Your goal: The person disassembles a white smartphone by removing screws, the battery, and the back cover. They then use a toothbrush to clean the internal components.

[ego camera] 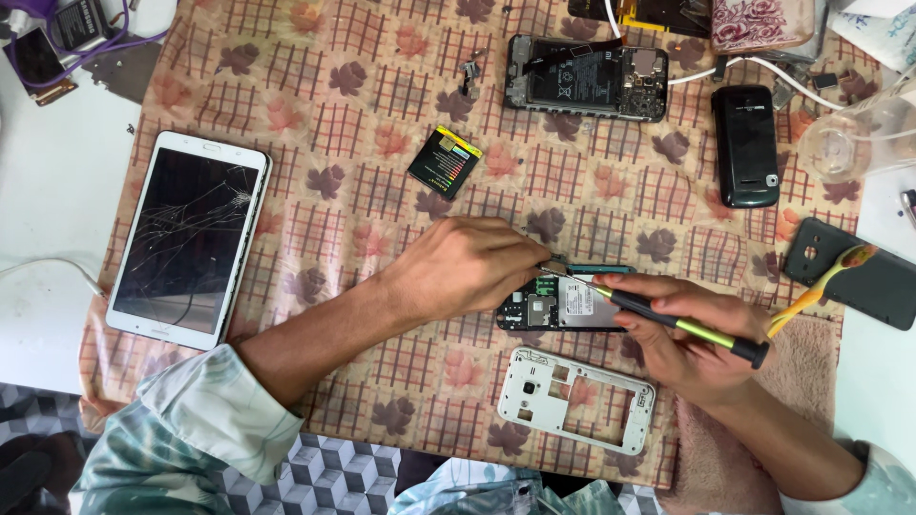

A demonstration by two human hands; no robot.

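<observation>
Right hand (692, 329) is closed around the green-and-black screwdriver (673, 322), its tip down on the opened phone (563, 305), which lies on the leaf-patterned cloth (382, 191) of the worktop, just beyond the white phone frame (575, 399). Left hand (468, 265) bears down on the phone's left end, fingers curled at its top edge; whether that grip pinches anything small I cannot tell. The risk, as I see it: the tip slides off and gouges the bare board, or a loosened screw hops into that busy cloth and is lost. If the left hand eases, the phone could skid towards the frame. The small battery (445, 161) and cracked tablet (188, 238) sit well apart, out of harm's way.
</observation>
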